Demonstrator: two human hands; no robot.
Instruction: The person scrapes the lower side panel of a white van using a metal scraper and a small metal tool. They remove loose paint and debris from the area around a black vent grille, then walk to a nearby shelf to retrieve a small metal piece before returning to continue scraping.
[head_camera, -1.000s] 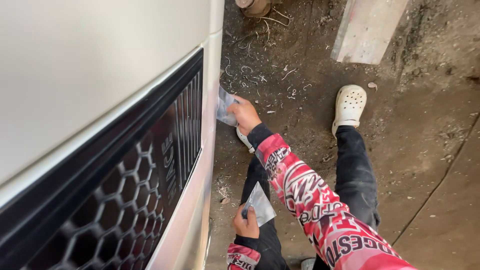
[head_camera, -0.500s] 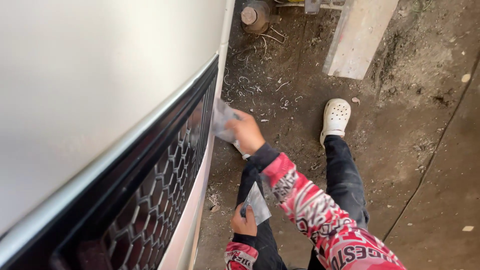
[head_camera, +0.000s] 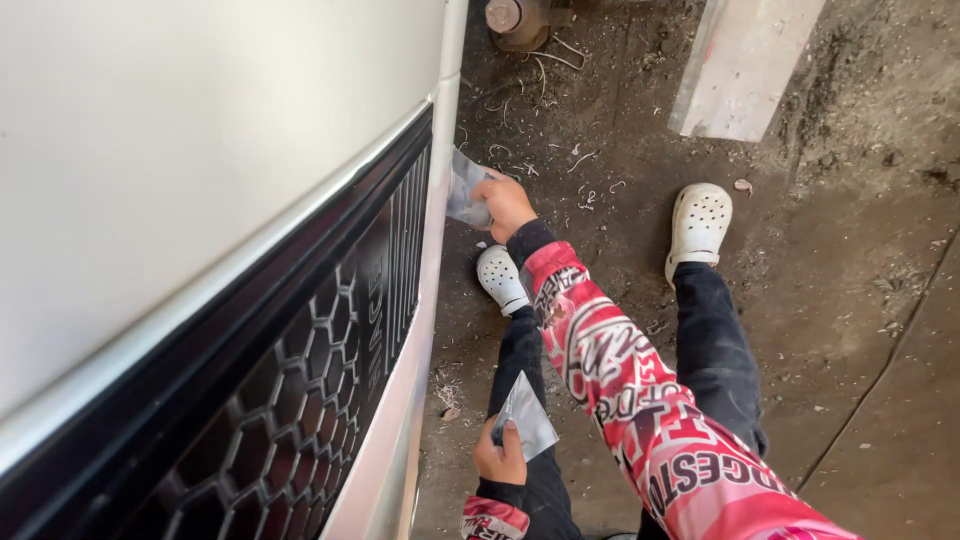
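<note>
The white vehicle panel (head_camera: 200, 150) fills the left of the view, with a black honeycomb grille (head_camera: 290, 420) set into it below, and everything else is told from that panel. At the panel's vertical right edge, the right hand (head_camera: 505, 203) is closed around a flat metal scraper (head_camera: 466, 188), whose blade lies against the edge just where the black grille ends. The fingers wrap the scraper's near side, thumb on top. The arm behind it wears a red and white patterned sleeve (head_camera: 640, 400) that runs back towards the lower right.

Lower down and a little off the panel, near its bottom corner, the left hand (head_camera: 500, 458) is clamped on a second metal scraper (head_camera: 526, 415) (a flat grey blade, tilted, with its broad end pointing up and away from the panel). This blade touches nothing but the hand and sits in front of the person's dark trousers (head_camera: 715, 350). The two hands are well apart, one up at the panel's edge and one down by the knees.

Beside the panel, the dirt floor (head_camera: 850, 260) carries the person's two white perforated clogs (head_camera: 698, 222), one close to the panel's edge under the right hand, the other further out. Beyond them, away from the panel, a pale plank (head_camera: 745, 60) lies on the ground, and a rusty round metal part (head_camera: 515, 18) shows at the top just past the panel's edge.
</note>
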